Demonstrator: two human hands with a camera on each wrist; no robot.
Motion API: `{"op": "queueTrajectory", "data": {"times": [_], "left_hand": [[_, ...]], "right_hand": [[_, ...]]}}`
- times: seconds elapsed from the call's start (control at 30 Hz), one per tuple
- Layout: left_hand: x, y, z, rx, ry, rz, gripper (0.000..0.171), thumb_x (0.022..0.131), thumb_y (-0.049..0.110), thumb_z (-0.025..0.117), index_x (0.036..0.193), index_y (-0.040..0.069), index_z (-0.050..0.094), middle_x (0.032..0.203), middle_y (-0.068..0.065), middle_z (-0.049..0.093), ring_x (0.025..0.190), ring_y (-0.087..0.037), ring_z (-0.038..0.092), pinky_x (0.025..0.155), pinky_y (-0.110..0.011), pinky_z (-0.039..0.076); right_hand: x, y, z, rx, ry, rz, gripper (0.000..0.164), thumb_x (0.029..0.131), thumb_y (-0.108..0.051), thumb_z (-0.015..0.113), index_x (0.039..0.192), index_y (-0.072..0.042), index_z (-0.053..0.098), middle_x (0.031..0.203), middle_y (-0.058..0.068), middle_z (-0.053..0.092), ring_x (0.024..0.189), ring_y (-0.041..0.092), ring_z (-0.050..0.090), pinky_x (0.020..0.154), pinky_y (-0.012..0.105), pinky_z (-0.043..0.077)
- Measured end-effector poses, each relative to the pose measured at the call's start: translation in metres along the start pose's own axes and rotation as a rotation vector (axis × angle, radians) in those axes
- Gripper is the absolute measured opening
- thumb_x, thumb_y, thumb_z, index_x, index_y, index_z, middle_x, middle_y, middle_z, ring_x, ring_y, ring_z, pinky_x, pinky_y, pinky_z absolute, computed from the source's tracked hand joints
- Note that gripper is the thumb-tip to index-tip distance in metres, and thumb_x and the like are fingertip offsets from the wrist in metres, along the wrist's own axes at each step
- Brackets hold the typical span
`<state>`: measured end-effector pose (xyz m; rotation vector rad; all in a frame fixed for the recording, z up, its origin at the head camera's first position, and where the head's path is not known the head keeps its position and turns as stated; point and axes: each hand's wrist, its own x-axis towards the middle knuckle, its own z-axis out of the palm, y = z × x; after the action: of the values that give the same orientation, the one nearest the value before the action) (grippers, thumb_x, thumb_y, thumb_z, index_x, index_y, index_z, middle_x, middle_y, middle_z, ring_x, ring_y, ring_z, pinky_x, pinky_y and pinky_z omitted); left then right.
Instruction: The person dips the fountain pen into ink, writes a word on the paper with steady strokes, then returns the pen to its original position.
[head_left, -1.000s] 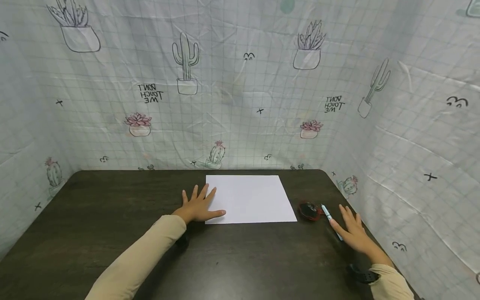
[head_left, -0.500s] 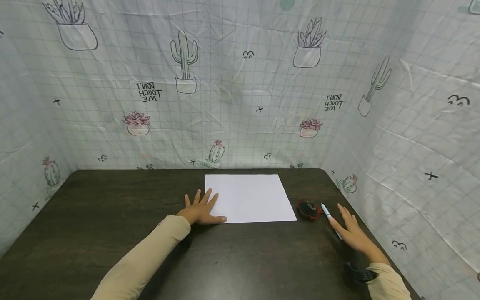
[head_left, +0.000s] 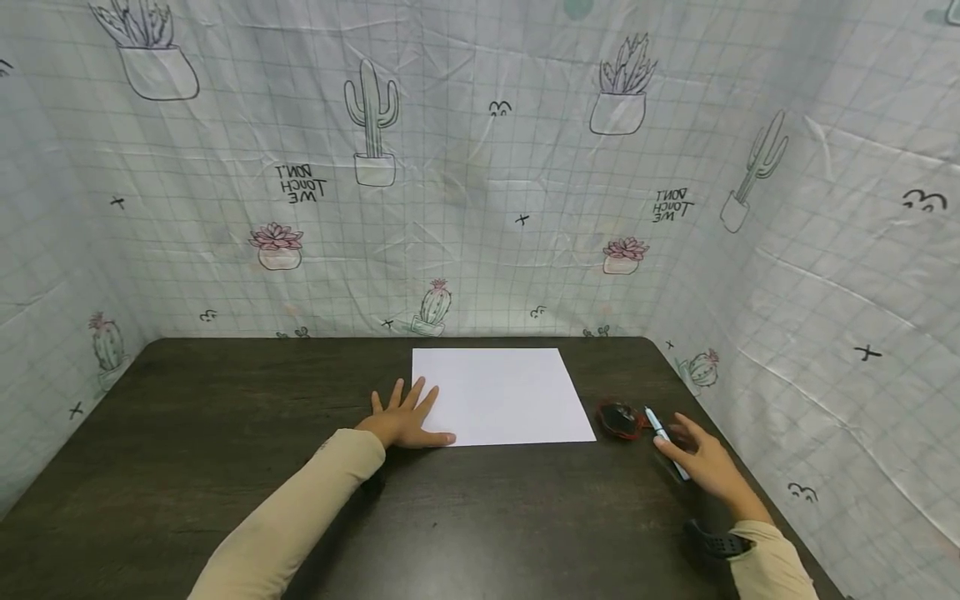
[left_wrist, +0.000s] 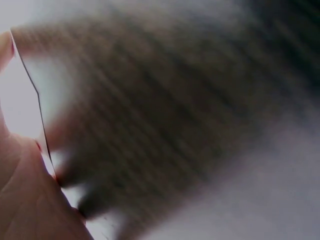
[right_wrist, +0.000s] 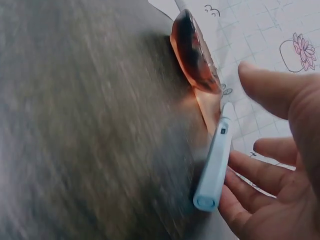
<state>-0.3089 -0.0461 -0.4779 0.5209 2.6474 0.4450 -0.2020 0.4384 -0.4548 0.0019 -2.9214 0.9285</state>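
A white sheet of paper [head_left: 502, 396] lies on the dark table. My left hand [head_left: 408, 422] rests with spread fingers on its near left corner; the left wrist view shows this hand [left_wrist: 30, 195] at its left edge, beside the paper's edge. A pale blue, pen-shaped tool [right_wrist: 215, 165] lies on the table at the right. My right hand [head_left: 705, 462] is beside it, fingers loosely bent. In the right wrist view the fingers [right_wrist: 260, 170] are along the tool's side, while the thumb [right_wrist: 270, 90] stands apart from it. Whether any fingertip touches it I cannot tell.
A rounded dark thing with a translucent red-orange rim [head_left: 621, 419] lies between the paper and the tool. A printed cloth [head_left: 480, 183] hangs behind the dark table [head_left: 465, 525] and along both sides.
My left hand has slid slightly toward me on the paper, then stopped. My right hand's fingers have bent from nearly straight, closer about the pale blue tool.
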Motion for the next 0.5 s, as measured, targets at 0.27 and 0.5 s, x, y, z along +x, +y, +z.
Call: {"op": "queueTrajectory", "data": {"times": [0.27,0.5], "left_hand": [[0.0017,-0.0002,0.001,0.014,-0.017,-0.008,0.109,0.072,0.088,0.043,0.154,0.033,-0.003,0.159,0.001,-0.018,0.143,-0.034,-0.023,0.104,-0.069,-0.017],[-0.0008,0.0005,0.0001,0.0,0.001,-0.003,0.107,0.074,0.085,0.046,0.155,0.032,0.0,0.16,0.001,-0.015,0.143,-0.035,-0.021,0.104,-0.069,-0.016]], "right_hand": [[0.0021,-0.0028,0.0028,0.069,0.044,0.103,0.071,0.095,-0.036,0.06,0.14,0.014,0.037,0.127,0.03,0.056,0.116,0.043,0.056,0.076,0.016,0.046],[0.0055,-0.0037,0.0061,0.123,0.086,0.176,0.065,0.092,-0.034,0.065,0.135,0.011,0.047,0.122,0.027,0.061,0.087,-0.006,0.058,0.07,0.008,0.041]]}}
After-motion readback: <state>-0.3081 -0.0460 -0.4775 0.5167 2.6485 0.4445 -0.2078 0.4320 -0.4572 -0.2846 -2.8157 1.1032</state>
